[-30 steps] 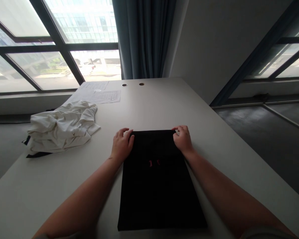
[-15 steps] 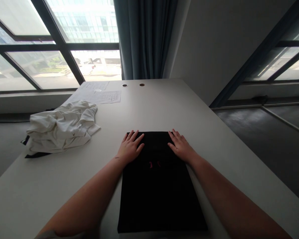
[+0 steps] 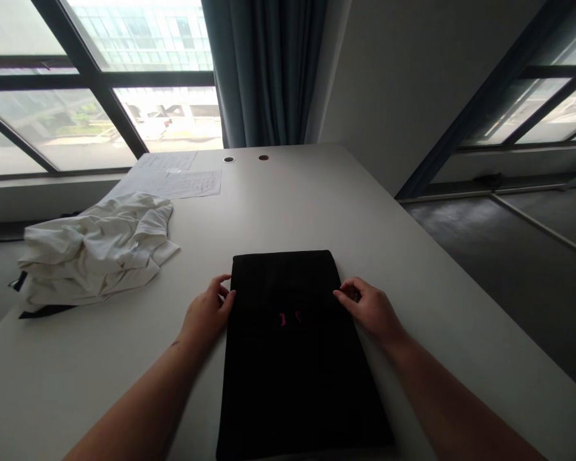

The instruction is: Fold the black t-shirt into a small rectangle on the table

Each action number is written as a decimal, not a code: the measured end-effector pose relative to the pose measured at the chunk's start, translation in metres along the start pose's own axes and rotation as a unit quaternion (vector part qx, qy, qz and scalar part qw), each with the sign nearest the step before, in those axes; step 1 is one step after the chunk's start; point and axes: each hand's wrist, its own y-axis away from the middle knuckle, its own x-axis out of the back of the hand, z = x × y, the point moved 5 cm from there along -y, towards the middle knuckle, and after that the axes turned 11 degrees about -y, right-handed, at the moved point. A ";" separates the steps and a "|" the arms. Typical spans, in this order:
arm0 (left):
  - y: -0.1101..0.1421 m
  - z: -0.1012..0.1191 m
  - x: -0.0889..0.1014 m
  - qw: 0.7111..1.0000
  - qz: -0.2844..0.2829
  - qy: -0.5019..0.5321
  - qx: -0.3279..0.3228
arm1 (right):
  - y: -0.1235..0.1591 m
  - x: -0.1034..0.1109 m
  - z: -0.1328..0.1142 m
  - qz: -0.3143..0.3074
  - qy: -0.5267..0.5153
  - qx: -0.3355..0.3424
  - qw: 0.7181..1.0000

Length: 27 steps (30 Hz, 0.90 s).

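A folded black garment (image 3: 297, 378) with small pink marks lies flat on the white table in front of me, long and roughly rectangular. My left hand (image 3: 208, 310) is at its left edge near the far end, thumb and curled fingers closed on the cloth. On the opposite side, my right hand (image 3: 373, 308) pinches the right edge between thumb and forefinger, the other fingers curled in. The undersides of both grips are hidden.
Crumpled white clothing (image 3: 100, 250) lies at the table's left edge, some black cloth under it. Printed sheets (image 3: 192, 184) rest farther back, near two round cable holes. The table (image 3: 278, 211) ends at a blue curtain (image 3: 264, 77) and window.
Both hands have left their flat, spread position on the garment's far corners. They have drawn back toward me and out to its side edges, fingers now curled. The view has shifted slightly.
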 end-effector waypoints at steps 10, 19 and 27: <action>-0.007 0.001 -0.003 0.998 -0.011 -0.013 -0.058 | -0.007 0.002 -0.005 -0.025 0.039 0.018 0.999; -0.012 -0.001 -0.008 0.994 -0.022 -0.055 -0.096 | -0.009 -0.004 0.007 -0.037 0.153 0.015 0.987; -0.015 0.004 -0.008 0.983 0.004 -0.086 -0.162 | -0.018 -0.010 0.004 -0.021 0.167 0.094 0.981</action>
